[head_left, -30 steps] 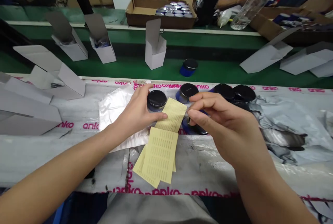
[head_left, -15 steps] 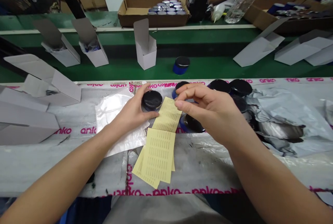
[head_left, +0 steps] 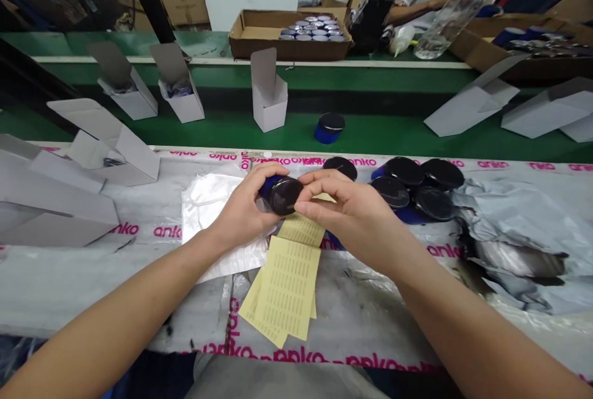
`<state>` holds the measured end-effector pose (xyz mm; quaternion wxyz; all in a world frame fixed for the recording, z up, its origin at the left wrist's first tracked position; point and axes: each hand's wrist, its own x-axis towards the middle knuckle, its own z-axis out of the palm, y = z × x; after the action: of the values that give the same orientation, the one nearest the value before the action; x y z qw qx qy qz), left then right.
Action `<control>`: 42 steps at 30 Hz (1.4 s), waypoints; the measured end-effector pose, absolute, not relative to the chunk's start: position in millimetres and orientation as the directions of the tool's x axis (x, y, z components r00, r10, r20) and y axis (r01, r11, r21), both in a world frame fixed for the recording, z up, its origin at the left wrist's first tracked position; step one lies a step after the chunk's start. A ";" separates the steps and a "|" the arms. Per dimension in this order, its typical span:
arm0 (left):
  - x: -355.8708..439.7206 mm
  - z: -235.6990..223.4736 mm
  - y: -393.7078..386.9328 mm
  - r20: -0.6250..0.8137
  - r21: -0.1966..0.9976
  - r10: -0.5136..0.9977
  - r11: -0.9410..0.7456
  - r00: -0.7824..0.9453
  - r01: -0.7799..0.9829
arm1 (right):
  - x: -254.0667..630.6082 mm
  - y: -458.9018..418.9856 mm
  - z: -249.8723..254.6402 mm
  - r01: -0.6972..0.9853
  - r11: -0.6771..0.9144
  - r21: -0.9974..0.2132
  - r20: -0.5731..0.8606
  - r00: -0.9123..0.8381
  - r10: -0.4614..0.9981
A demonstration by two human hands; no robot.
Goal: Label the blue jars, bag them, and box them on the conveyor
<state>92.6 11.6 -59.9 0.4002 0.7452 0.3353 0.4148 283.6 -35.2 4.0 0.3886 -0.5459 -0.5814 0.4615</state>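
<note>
A blue jar with a black lid (head_left: 286, 195) is tilted in my left hand (head_left: 245, 207), fingers and thumb around its side. My right hand (head_left: 354, 214) is closed in a pinch at the right edge of the lid; whatever lies between its fingertips is too small to make out. Beneath both hands lie pale yellow sheets (head_left: 290, 281) printed with rows of small marks, their upper end partly covered. White plastic bags (head_left: 199, 204) rest under my left hand. Another black-lidded jar (head_left: 341, 167) stands just beyond my right hand, and several more jars (head_left: 404, 172) cluster right of it.
Open white boxes (head_left: 134, 149) stand at left, with more boxes (head_left: 472, 102) at right. A single jar (head_left: 330, 127) sits on the green ledge (head_left: 222, 121). Behind is a cardboard tray (head_left: 259, 47) of round items. Crumpled grey plastic (head_left: 523, 214) lies at right. A co-worker's arm (head_left: 417, 11) shows at back.
My left hand has lifted and tilted the jar that stood on the table. My right hand has moved from above the yellow sheet to the jar's lid. The view has shifted slightly.
</note>
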 end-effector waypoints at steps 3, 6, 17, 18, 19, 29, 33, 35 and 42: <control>92.2 -63.0 13.9 0.338 0.907 0.840 -0.411 0.425 0.091 | 281.2 -31.8 5.4 0.313 -0.004 -0.950 -0.040 -0.109 0.993; 91.6 -64.0 15.1 0.329 0.925 0.840 -0.379 0.431 0.033 | 279.3 -28.6 5.8 0.364 0.042 -0.931 -0.003 -0.124 0.992; 91.2 -64.7 14.4 0.329 0.936 0.827 -0.351 0.456 -0.039 | 277.7 -22.7 7.3 0.484 0.095 -0.870 0.022 -0.154 0.988; 91.2 -64.8 14.2 0.328 0.936 0.829 -0.350 0.453 -0.036 | 276.8 -22.3 7.3 0.484 0.099 -0.869 0.028 -0.152 0.988; 91.2 -64.9 14.1 0.328 0.936 0.831 -0.350 0.450 -0.035 | 275.8 -22.0 7.4 0.485 0.103 -0.869 0.035 -0.148 0.988; 91.5 -65.9 13.9 0.341 0.932 0.826 -0.361 0.449 -0.042 | 271.9 -22.7 8.2 0.536 0.125 -0.835 0.064 -0.131 0.989; 91.4 -64.7 13.2 0.350 0.927 0.822 -0.372 0.450 -0.040 | 271.2 -23.0 7.5 0.550 0.135 -0.824 0.072 -0.135 0.988; 91.6 -63.6 12.7 0.344 0.929 0.822 -0.367 0.454 -0.040 | 270.2 -23.5 6.9 0.548 0.140 -0.824 0.077 -0.136 0.988; 92.3 -64.5 12.4 0.346 0.932 0.831 -0.358 0.435 -0.057 | 264.9 -28.1 1.9 0.556 0.187 -0.810 0.147 -0.117 0.982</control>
<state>92.3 12.4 -64.5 0.4921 0.6894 0.2806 0.4515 264.9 -28.1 1.9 0.3543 -0.5623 -0.6840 0.3007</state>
